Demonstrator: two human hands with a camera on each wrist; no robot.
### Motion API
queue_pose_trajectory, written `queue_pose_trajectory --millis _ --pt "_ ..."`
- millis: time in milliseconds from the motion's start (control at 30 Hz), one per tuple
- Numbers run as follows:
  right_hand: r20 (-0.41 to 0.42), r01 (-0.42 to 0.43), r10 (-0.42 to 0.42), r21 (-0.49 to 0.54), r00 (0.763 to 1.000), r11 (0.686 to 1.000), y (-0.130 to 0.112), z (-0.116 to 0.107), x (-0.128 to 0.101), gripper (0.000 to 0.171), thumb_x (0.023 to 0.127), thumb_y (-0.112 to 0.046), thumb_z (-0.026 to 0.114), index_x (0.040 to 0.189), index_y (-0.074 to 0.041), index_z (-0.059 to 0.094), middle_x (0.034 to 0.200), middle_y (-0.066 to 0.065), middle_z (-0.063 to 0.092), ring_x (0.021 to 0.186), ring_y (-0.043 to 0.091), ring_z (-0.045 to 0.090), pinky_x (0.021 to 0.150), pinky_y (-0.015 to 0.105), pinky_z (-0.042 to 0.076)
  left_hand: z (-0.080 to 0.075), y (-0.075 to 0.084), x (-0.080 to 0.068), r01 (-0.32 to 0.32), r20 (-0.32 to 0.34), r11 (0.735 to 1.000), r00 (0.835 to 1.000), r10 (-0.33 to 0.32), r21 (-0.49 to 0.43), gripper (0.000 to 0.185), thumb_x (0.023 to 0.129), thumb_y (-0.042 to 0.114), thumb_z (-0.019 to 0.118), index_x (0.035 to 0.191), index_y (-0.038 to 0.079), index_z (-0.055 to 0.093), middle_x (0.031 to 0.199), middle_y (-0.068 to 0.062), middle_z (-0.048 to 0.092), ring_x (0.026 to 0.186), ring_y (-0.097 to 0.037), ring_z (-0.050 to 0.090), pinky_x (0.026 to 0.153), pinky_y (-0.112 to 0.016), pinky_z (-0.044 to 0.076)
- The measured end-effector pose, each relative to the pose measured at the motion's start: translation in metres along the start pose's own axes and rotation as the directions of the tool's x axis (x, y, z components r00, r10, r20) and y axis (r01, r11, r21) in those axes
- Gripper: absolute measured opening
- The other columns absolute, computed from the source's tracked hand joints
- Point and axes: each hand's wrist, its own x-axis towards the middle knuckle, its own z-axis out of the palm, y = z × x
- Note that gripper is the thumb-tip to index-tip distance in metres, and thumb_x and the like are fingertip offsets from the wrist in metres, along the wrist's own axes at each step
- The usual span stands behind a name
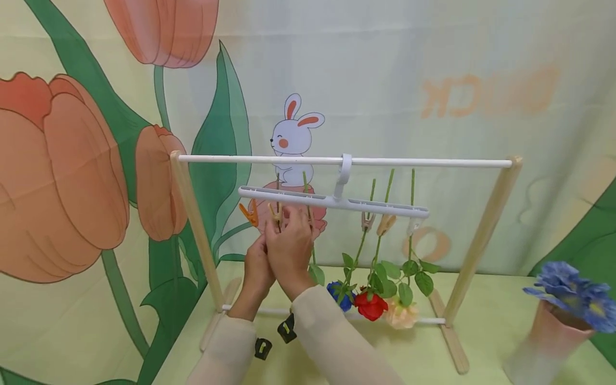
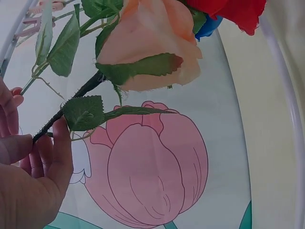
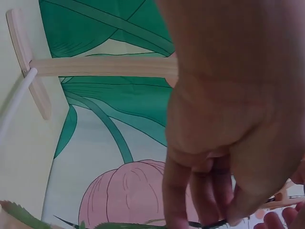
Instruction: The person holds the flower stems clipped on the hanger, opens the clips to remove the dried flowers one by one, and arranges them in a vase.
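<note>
Both hands meet below the left half of a grey clip hanger (image 1: 293, 197). In the left wrist view, my left hand (image 2: 33, 176) pinches the dark stem (image 2: 52, 119) of a peach artificial rose (image 2: 152, 43) between thumb and fingers; the bloom hangs lower. My right hand (image 3: 228, 143) has its fingertips together on the same dark stem, seen along the bottom of the right wrist view. In the head view the right hand (image 1: 291, 240) covers much of the left hand (image 1: 257, 267). A yellowish clothespin (image 1: 275, 215) sits at the fingertips, and an orange clothespin (image 1: 249, 213) hangs to the left.
The hanger hooks over the white bar of a wooden-legged rack (image 1: 481, 246). Blue (image 1: 340, 295), red (image 1: 371, 306) and cream (image 1: 401, 314) flowers hang upside down from its right-hand clothespins. A vase (image 1: 548, 337) with blue flowers stands right. Behind is a printed curtain.
</note>
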Motion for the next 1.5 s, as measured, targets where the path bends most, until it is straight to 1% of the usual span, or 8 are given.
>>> queue_pose_trajectory --millis 100,167,367,633,867,1100,1367,1500 --pt "-0.047 0.006 -0.007 -0.014 0.999 1.0 0.002 0.003 0.003 0.028 0.091 -0.026 0.076 0.108 -0.005 0.068 0.1 0.01 0.07 0.093 0.025 0.068 0.081 0.045 0.056 0.002 0.003 0.001 0.003 0.012 1.0 1.0 -0.003 -0.019 0.025 0.098 0.004 0.064 0.122 0.008 0.07 0.105 -0.016 0.073 0.089 -0.022 0.06 0.077 -0.03 0.057" --pt "-0.068 0.014 -0.015 -0.013 0.998 1.0 0.004 0.005 0.004 0.028 0.09 -0.026 0.078 0.106 -0.006 0.067 0.098 0.008 0.069 0.091 0.025 0.067 0.08 0.044 0.055 0.004 0.004 0.001 -0.004 0.007 1.0 1.0 0.004 -0.008 0.024 0.097 0.003 0.065 0.12 0.008 0.07 0.105 -0.016 0.074 0.089 -0.023 0.061 0.077 -0.032 0.056" --pt "-0.105 0.037 -0.039 -0.018 0.994 0.999 0.01 0.009 0.007 0.031 0.088 -0.027 0.08 0.105 -0.006 0.066 0.096 0.008 0.067 0.09 0.025 0.067 0.077 0.042 0.055 0.006 0.003 -0.001 -0.012 0.011 1.0 1.0 0.011 0.02 0.029 0.096 0.005 0.068 0.125 0.01 0.069 0.116 -0.014 0.074 0.099 -0.026 0.066 0.092 -0.045 0.059" --pt "-0.163 0.021 -0.025 -0.027 0.986 0.999 0.013 0.011 0.009 0.028 0.087 -0.024 0.08 0.103 -0.006 0.065 0.097 0.008 0.069 0.094 0.026 0.068 0.077 0.045 0.053 0.006 0.007 -0.004 0.001 0.043 1.0 0.999 -0.001 0.0 0.031 0.099 0.007 0.064 0.129 0.012 0.067 0.119 -0.012 0.074 0.1 -0.024 0.066 0.092 -0.044 0.06" --pt "-0.175 0.044 -0.049 -0.032 0.983 0.999 0.013 0.014 0.009 0.025 0.088 -0.023 0.077 0.102 -0.005 0.065 0.093 0.009 0.068 0.087 0.024 0.068 0.076 0.042 0.056 0.006 0.007 -0.003 0.013 0.055 0.999 0.998 -0.011 -0.032 0.033 0.1 0.008 0.063 0.132 0.014 0.065 0.123 -0.011 0.073 0.102 -0.024 0.066 0.094 -0.044 0.059" --pt "-0.149 0.032 -0.037 -0.033 0.988 0.999 0.011 0.014 0.008 0.023 0.09 -0.023 0.076 0.1 -0.005 0.065 0.095 0.009 0.068 0.092 0.025 0.067 0.08 0.045 0.054 0.005 0.005 -0.002 0.037 0.058 0.998 0.998 -0.034 -0.054 0.034 0.101 0.006 0.06 0.133 0.015 0.065 0.122 -0.01 0.073 0.099 -0.021 0.064 0.092 -0.042 0.06" --pt "-0.156 0.018 -0.025 -0.047 0.987 0.999 0.01 0.015 0.006 0.023 0.088 -0.022 0.075 0.099 -0.004 0.066 0.093 0.012 0.069 0.086 0.025 0.068 0.075 0.042 0.057 0.003 0.003 -0.003 0.057 0.051 0.997 0.997 -0.054 -0.045 0.034 0.102 0.009 0.06 0.134 0.017 0.065 0.123 -0.01 0.073 0.098 -0.021 0.065 0.087 -0.04 0.061" --pt "-0.156 0.014 -0.021 -0.049 0.988 0.999 0.01 0.017 0.005 0.022 0.089 -0.023 0.075 0.098 -0.005 0.066 0.093 0.01 0.069 0.085 0.024 0.069 0.073 0.041 0.057 0.004 0.001 -0.003 0.114 0.054 0.981 0.993 -0.107 -0.154 0.03 0.105 0.012 0.054 0.133 0.017 0.066 0.121 -0.01 0.073 0.093 -0.017 0.063 0.085 -0.034 0.061"
